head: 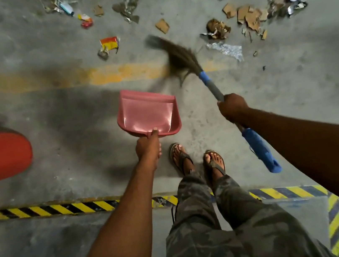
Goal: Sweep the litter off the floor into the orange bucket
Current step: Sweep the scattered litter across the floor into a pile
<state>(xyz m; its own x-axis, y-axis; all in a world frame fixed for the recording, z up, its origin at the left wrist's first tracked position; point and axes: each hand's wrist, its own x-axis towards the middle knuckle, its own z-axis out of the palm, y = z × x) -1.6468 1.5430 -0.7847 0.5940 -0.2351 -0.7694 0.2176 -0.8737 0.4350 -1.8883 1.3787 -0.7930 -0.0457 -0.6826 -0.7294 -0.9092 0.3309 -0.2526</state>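
Left hand [147, 148] gripping pink dustpan [146, 112], right hand [232, 108] gripping broom [210, 84], litter [251, 17] beyond, orange bucket [0, 153] well left

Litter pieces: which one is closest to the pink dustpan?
The orange-and-yellow wrapper, just beyond the faded yellow line; all other scraps lie farther from the dustpan.

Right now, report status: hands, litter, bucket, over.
Left hand grips pink dustpan, right hand grips broom, bristles blurred. Litter scattered ahead, dustpan empty. Orange bucket at left; nothing visible between.
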